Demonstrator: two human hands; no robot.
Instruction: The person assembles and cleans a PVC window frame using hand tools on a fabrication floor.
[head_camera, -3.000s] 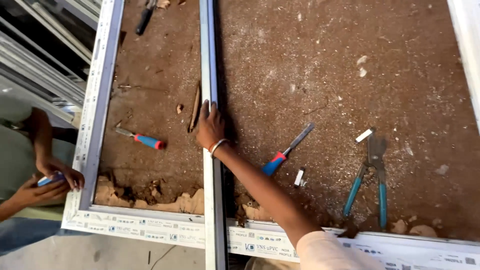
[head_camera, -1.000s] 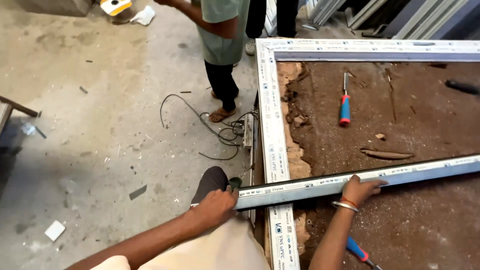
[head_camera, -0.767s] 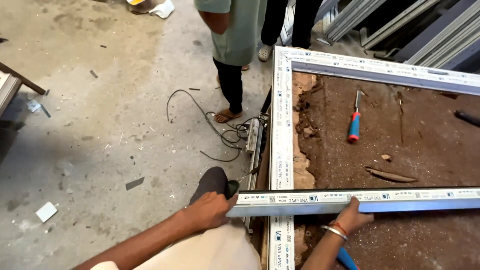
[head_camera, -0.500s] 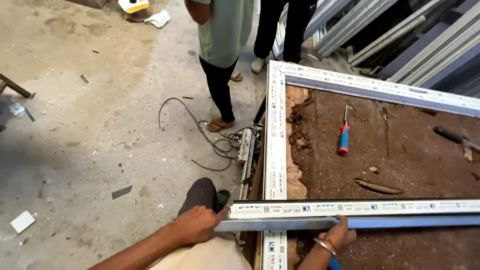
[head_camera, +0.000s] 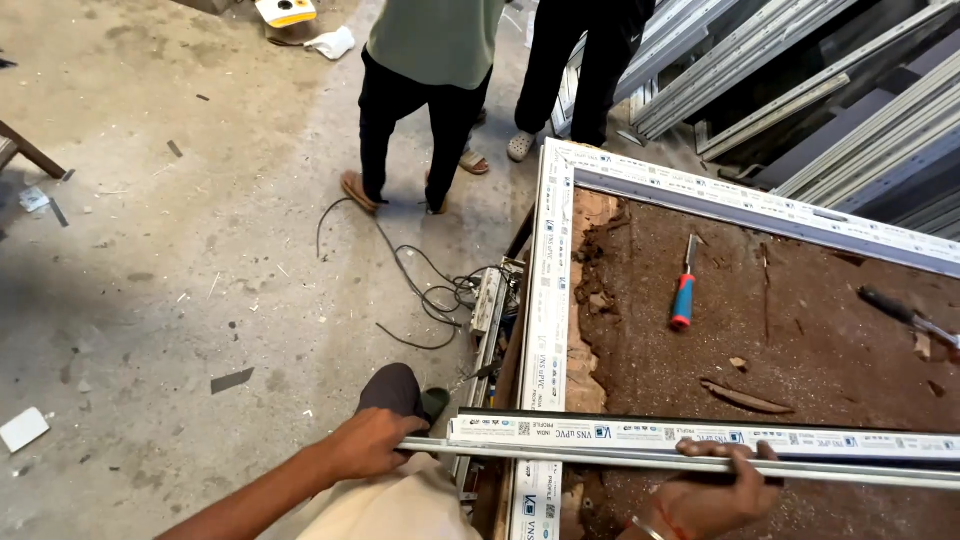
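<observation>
At the far left, at about nine o'clock, the bare concrete floor (head_camera: 150, 260) carries scraps: a small white offcut (head_camera: 22, 429) at eight o'clock and a dark sliver (head_camera: 232, 380) nearer the middle. A black cable (head_camera: 410, 290) loops across the floor toward a power strip (head_camera: 489, 300) lying just beside the frame's edge.

At twelve o'clock two other people stand on the floor, seen only from the waist down: one in a green shirt and black trousers (head_camera: 415, 110), one in dark trousers (head_camera: 585, 60) just to the right.

At six o'clock the left hand (head_camera: 368, 443) is closed over the near end of a long white window profile bar (head_camera: 700, 440), fingers wrapped around its tip above the person's knee. The bar runs level from there toward three o'clock, crossing over the left side of a large white window frame (head_camera: 548, 300) that lies flat on a brown workbench top (head_camera: 800, 330). Farther along, at five o'clock, the right hand (head_camera: 712, 490) grips the same bar from below, fingers curled up over its near edge, a bangle on the wrist.

Inside the frame, at about two o'clock, a chisel with a red and blue handle (head_camera: 684, 290) lies on the brown surface. A strip of wood (head_camera: 745, 398) lies just beyond the bar, and a dark-handled tool (head_camera: 905, 312) rests at three o'clock. Stacked pale profiles (head_camera: 800, 80) lean at one o'clock.
</observation>
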